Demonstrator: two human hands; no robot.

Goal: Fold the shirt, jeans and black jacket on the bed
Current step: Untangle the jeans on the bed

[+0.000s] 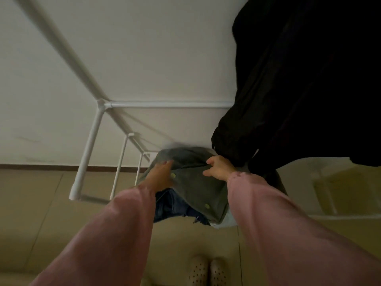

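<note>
Both grips on the shirt at the rack: collecting, not yet folding.

Head view: your left grip (162,175) lies along the grey-green shirt (195,182) at lower centre of the frame. It is blurred, so you cannot tell whether it is clamped on the cloth. Your right grip (218,168), just to the right of it, is clamped on a bunch of the same shirt. The jeans (171,207) show as blue denim under the shirt's lower edge, touching it. The black jacket (299,79) hangs at upper right, its cuff just beside your right grip. The white rack (88,149) fills the left, and no bed is in view. By my reading nothing is folded and you are fetching the first garment. Next you need a sure hold with both grips, so the shirt lifts clear without dragging the jeans to the floor, before you carry it to the bed.
</note>
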